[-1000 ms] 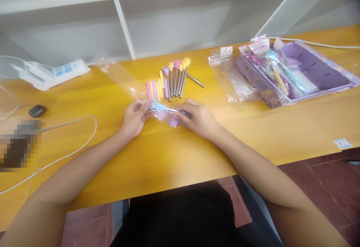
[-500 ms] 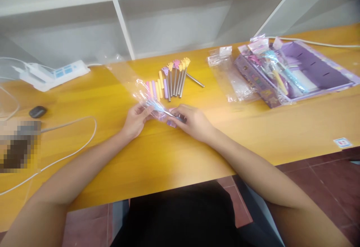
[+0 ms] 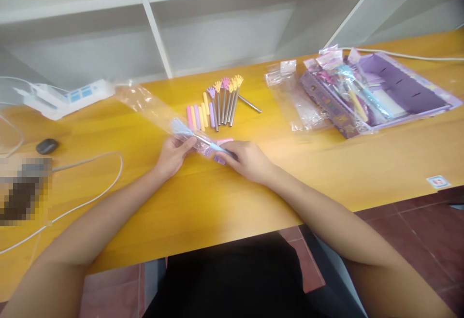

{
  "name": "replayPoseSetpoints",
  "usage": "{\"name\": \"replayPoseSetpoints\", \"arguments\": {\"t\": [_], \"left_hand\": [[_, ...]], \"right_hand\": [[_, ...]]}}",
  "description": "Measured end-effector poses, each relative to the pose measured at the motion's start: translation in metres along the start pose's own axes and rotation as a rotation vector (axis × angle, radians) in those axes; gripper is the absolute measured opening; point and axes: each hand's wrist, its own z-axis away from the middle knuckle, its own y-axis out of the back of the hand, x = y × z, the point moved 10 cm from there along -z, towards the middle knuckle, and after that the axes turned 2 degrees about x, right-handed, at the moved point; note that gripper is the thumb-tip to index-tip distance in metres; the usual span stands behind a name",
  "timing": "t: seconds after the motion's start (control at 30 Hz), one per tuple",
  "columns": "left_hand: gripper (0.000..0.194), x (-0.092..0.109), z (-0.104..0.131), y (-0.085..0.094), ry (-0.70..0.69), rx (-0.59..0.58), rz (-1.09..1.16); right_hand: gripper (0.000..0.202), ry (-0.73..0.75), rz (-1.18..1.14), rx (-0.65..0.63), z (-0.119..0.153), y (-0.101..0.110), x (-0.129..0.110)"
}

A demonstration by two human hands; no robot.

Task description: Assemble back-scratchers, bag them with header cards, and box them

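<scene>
My left hand (image 3: 171, 157) pinches a long clear plastic bag (image 3: 143, 104), which stretches up and left across the table. Inside the bag lies the blue hand-shaped head of a back scratcher (image 3: 202, 138), with its metal rod slanting down to the right. My right hand (image 3: 252, 162) is closed around the scratcher's light blue handle end, near the bag's mouth. Just beyond my hands, several loose hand-headed metal rods (image 3: 227, 105) lie in yellow, purple and pink. Beside them are several coloured handle sleeves (image 3: 197, 117). A pink and purple piece (image 3: 220, 157) is partly hidden by my right hand.
On the right stands a purple box (image 3: 391, 74) holding bagged back scratchers (image 3: 362, 93). Flat clear bags (image 3: 293, 100) lie beside it. To the left are a white power strip (image 3: 74, 98), a small black object (image 3: 47, 146) and a looping white cable (image 3: 121, 168).
The scratcher's blue head has slid up and left, deeper into the bag, and more of the rod and handle shows between my hands. The bag lies straighter.
</scene>
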Motion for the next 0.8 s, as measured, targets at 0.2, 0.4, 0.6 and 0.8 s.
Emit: {"name": "replayPoseSetpoints", "arguments": {"t": [0.2, 0.4, 0.6, 0.8], "left_hand": [[0.042, -0.001, 0.001, -0.003, 0.015, 0.005, 0.028], [0.028, 0.008, -0.006, 0.018, -0.029, 0.189, 0.243], [0.025, 0.006, -0.010, 0.028, -0.030, 0.240, 0.306], [0.037, 0.005, -0.007, 0.010, -0.032, 0.065, 0.134]], "right_hand": [[0.034, 0.041, 0.017, -0.003, 0.000, -0.001, -0.004], [0.031, 0.000, -0.013, -0.008, 0.002, -0.001, -0.001], [0.035, 0.080, -0.101, -0.042, 0.003, 0.001, -0.010], [0.039, 0.197, -0.096, -0.053, 0.004, -0.004, -0.015]]}}
